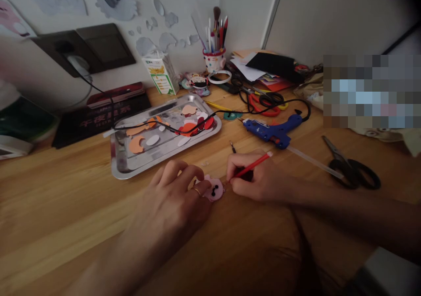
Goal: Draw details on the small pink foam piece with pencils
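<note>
A small pink cutout with a black face-like marking lies flat on the wooden table. My left hand, a ring on one finger, bends over it with curled fingers and holds it down, hiding its left part. My right hand is closed round a slim red pen with a white end. The pen slants down to the left, its lower end beside the right edge of the pink cutout; the tip is too small to make out.
Behind my hands sits a metal tray with orange, white and red cutouts, a black cord across it. A blue glue gun lies beyond my right hand, black-handled scissors to its right. A pen cup and a drink carton stand near the wall.
</note>
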